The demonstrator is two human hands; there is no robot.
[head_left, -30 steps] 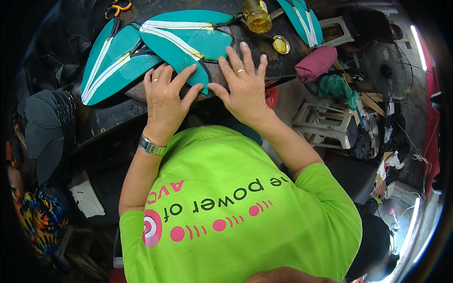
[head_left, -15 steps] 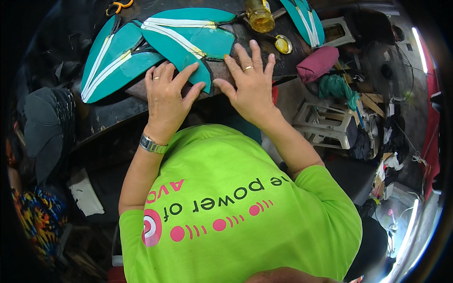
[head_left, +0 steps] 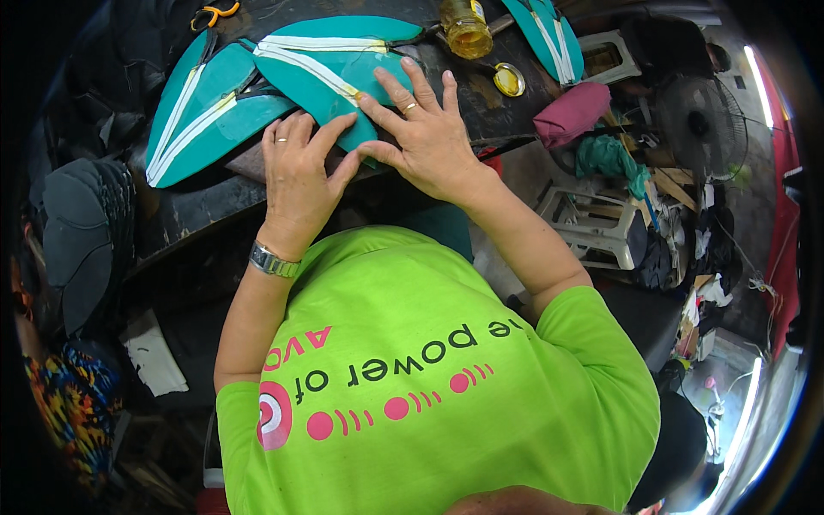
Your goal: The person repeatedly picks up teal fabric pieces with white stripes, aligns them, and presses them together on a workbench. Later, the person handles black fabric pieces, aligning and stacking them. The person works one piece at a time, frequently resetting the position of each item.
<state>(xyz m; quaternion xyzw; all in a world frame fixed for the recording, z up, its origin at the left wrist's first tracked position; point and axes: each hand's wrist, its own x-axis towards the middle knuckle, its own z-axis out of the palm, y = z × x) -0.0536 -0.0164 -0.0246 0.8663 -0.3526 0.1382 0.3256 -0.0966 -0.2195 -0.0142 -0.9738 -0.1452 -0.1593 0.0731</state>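
A teal leaf-shaped panel [head_left: 330, 58] with white strips in a V lies on the dark table. My left hand [head_left: 302, 172] rests at its near edge, fingers bent, thumb apart, nothing seen in its grip. Spread over the panel's right part is my right hand [head_left: 427, 137], with its index fingertip by the yellowish end of a white strip. The two thumb tips meet or nearly meet at the near corner, which the hands partly cover. A second teal panel [head_left: 184, 120] with similar strips lies to the left, beside my left hand.
Beyond my right hand stand an open jar of amber stuff [head_left: 468, 39] and its lid [head_left: 509, 81]. A third teal panel [head_left: 545, 43] lies at far right. Orange-handled scissors [head_left: 215, 14] sit at the back left. Right of the table are a pink bundle [head_left: 571, 114], plastic stools [head_left: 592, 225] and a fan [head_left: 699, 124].
My right hand has slid left and nearer over the panel, bringing its thumb to the left thumb. My left hand stays nearly in place.
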